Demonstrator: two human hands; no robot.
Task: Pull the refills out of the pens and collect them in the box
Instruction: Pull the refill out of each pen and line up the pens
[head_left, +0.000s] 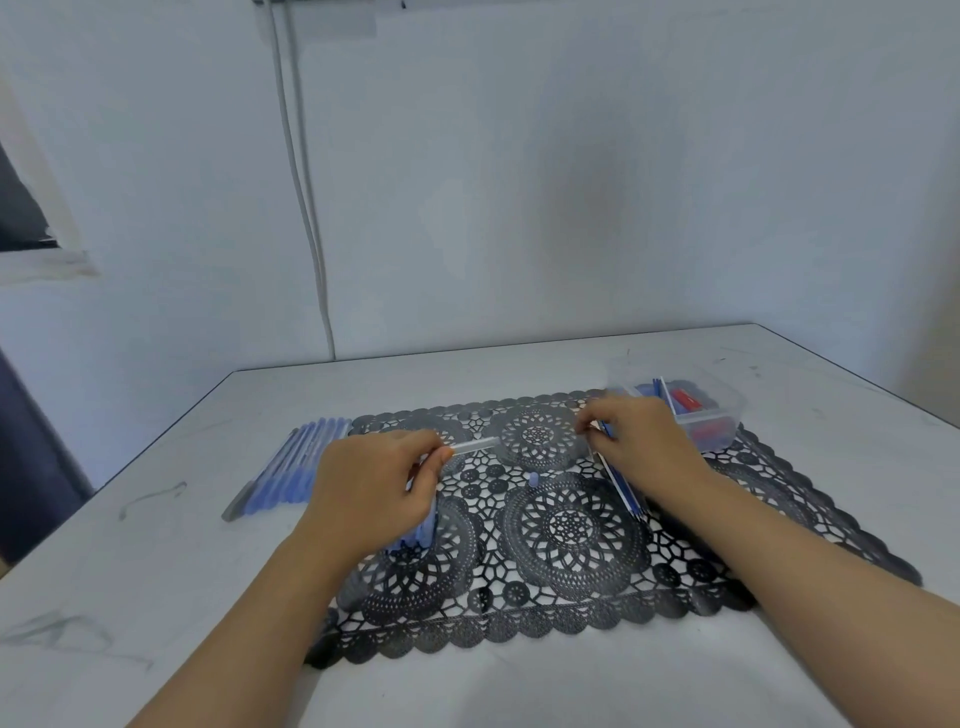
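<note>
Step in hand: drawing a refill out, judging by the clear plastic pen barrel (475, 446) held level over the middle of the black lace-pattern placemat (571, 530).
Left hand (374, 493): pinching one end of the barrel between thumb and fingers, with more blue pens (415, 535) tucked under the palm.
Right hand (641, 441): curled round a bundle of thin blue refills (623, 488); fingertips pinched toward the barrel, but what sits between them cannot be told because of blur.
Box: clear plastic divided box (727, 410) toward the far right corner of the white tabletop (156, 597), just behind the right hand, with blue and red pieces inside.
Waiting stock: row of blue-capped pens (296, 467) toward the left edge, beside the placemat.
Next move: likely a short carry back and right to the box — calls for keeping the bundle together over its rim.
Room: open tabletop at the near edge; small blue cap (532, 479) loose between the hands.
</note>
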